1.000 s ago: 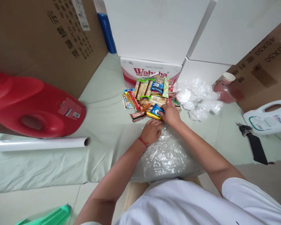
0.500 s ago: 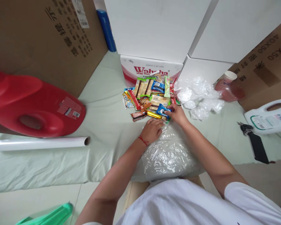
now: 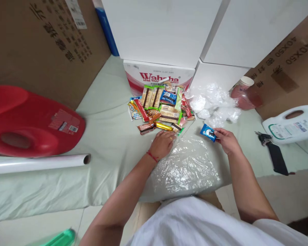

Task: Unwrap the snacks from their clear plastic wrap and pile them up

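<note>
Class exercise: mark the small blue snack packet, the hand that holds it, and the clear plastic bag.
small blue snack packet (image 3: 208,132), head view, middle of its printed face.
right hand (image 3: 227,140), head view, back of the hand.
clear plastic bag (image 3: 187,167), head view, crinkled middle of the sheet.

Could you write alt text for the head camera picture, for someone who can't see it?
The right hand holds a small blue snack packet above a clear plastic bag, whose edge the left hand presses. A pile of wrapped snacks lies beyond on pale green cloth.
</note>
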A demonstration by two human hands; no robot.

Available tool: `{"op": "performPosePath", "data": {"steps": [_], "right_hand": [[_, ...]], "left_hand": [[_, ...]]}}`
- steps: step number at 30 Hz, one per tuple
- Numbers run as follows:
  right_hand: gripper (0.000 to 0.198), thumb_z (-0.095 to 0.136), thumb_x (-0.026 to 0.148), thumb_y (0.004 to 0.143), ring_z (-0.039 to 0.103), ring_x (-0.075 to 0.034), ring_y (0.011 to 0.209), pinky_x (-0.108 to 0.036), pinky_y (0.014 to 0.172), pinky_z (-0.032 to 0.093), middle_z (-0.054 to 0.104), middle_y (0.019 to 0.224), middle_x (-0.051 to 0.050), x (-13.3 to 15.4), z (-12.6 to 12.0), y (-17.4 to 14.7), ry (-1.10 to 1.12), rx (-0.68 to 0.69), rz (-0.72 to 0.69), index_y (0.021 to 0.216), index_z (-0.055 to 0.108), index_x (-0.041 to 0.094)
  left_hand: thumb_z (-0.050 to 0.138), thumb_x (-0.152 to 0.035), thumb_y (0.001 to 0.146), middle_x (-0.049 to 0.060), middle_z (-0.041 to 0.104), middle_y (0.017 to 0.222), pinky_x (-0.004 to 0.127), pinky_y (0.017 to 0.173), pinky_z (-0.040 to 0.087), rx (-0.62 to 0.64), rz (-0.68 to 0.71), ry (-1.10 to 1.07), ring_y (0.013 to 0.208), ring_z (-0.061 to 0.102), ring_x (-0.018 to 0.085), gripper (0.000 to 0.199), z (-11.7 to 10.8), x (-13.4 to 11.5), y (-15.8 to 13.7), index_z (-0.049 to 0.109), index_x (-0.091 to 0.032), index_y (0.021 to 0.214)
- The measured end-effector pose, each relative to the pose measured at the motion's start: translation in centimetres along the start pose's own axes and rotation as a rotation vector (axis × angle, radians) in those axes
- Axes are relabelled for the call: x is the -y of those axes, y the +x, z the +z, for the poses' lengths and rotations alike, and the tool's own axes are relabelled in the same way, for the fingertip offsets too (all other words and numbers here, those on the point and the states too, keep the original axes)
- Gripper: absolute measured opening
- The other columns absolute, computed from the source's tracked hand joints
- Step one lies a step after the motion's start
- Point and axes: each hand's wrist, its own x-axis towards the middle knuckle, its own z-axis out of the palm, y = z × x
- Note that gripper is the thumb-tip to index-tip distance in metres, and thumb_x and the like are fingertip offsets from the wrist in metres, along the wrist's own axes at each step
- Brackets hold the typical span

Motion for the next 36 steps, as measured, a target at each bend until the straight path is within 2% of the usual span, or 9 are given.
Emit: {"op": "performPosePath", "data": {"steps": [4,7,12,15,18,21,26,31,36], "right_hand": [[0.057,0.091,0.057,0.052,0.056,-0.012,0.062,-0.024,0.054,0.045,0.068,0.074,0.0,1.0,-0.4,0.3,-0.078,0.01,0.003,0.089,0.073,0.018],[0.054,0.089,0.059,0.058,0.05,-0.01,0.055,-0.022,0.045,0.036,0.063,0.069,0.002,2.7,1.3,0.0,-0.097,0.173,-0.002,0.088,0.072,0.017],[0.045,0.084,0.055,0.072,0.049,-0.009,0.051,-0.022,0.044,0.036,0.063,0.069,0.002,6.4,7.5,-0.5,-0.14,0.574,-0.166,0.093,0.072,0.017],[0.037,0.081,0.05,0.078,0.05,-0.01,0.05,-0.023,0.047,0.041,0.059,0.066,0.004,8.7,12.4,0.2,-0.12,0.661,-0.309,0.092,0.069,0.018],[0.029,0.075,0.046,0.085,0.051,-0.011,0.05,-0.025,0.048,0.043,0.058,0.069,0.004,10.7,16.6,2.1,-0.099,0.571,-0.376,0.093,0.066,0.019],[0.019,0.064,0.036,0.092,0.058,-0.014,0.063,-0.028,0.061,0.051,0.065,0.081,0.0,12.3,19.2,5.2,-0.192,0.346,-0.528,0.097,0.066,0.018],[0.029,0.052,0.035,0.1,0.066,-0.029,0.103,-0.042,0.095,0.052,0.072,0.109,-0.014,13.8,20.8,9.2,-0.829,0.131,-0.693,0.105,0.072,0.015],[0.062,0.045,0.063,0.102,0.055,-0.041,0.126,-0.055,0.106,0.044,0.063,0.132,-0.023,14.6,20.8,7.2,-1.095,0.071,-0.854,0.135,0.064,0.013],[0.082,0.05,0.076,0.095,0.045,-0.048,0.129,-0.065,0.105,0.04,0.059,0.134,-0.027,14.6,22.4,3.9,-1.16,0.107,-1.025,0.142,0.054,0.009]], "left_hand": [[0.052,-0.02,0.095,0.007,0.067,0.146,0.053,0.122,0.035,-0.003,-0.001,0.002,0.139,0.057,0.026,0.037,0.1,0.1,0.0,0.07,-0.023,0.128],[0.051,-0.021,0.096,0.007,0.068,0.145,0.054,0.122,0.035,-0.005,0.007,0.0,0.139,0.057,0.026,0.037,0.2,0.2,0.0,0.07,-0.023,0.127],[0.052,-0.02,0.094,0.009,0.068,0.143,0.055,0.122,0.035,-0.001,0.031,0.013,0.137,0.058,0.026,0.038,0.1,0.4,0.0,0.07,-0.024,0.128],[0.052,-0.021,0.095,0.009,0.068,0.143,0.055,0.121,0.036,0.001,0.033,0.023,0.136,0.058,0.027,0.038,0.1,0.5,0.1,0.07,-0.024,0.128],[0.052,-0.021,0.095,0.008,0.067,0.145,0.055,0.121,0.036,0.009,0.03,0.021,0.138,0.057,0.026,0.039,0.1,0.4,0.1,0.07,-0.023,0.13],[0.052,-0.021,0.095,0.008,0.067,0.145,0.054,0.122,0.036,0.013,0.024,0.017,0.138,0.057,0.026,0.038,0.1,0.3,0.1,0.07,-0.022,0.129],[0.053,-0.019,0.094,0.008,0.068,0.144,0.052,0.122,0.036,-0.004,0.025,0.004,0.138,0.057,0.025,0.038,0.0,0.2,0.1,0.071,-0.023,0.127],[0.052,-0.019,0.095,0.009,0.068,0.143,0.051,0.122,0.036,-0.008,0.037,0.0,0.137,0.058,0.025,0.036,-0.1,0.1,0.1,0.072,-0.022,0.125],[0.054,-0.018,0.094,0.007,0.069,0.142,0.051,0.121,0.037,-0.011,0.028,-0.006,0.136,0.058,0.025,0.037,-0.2,0.0,0.2,0.072,-0.023,0.126]]}}
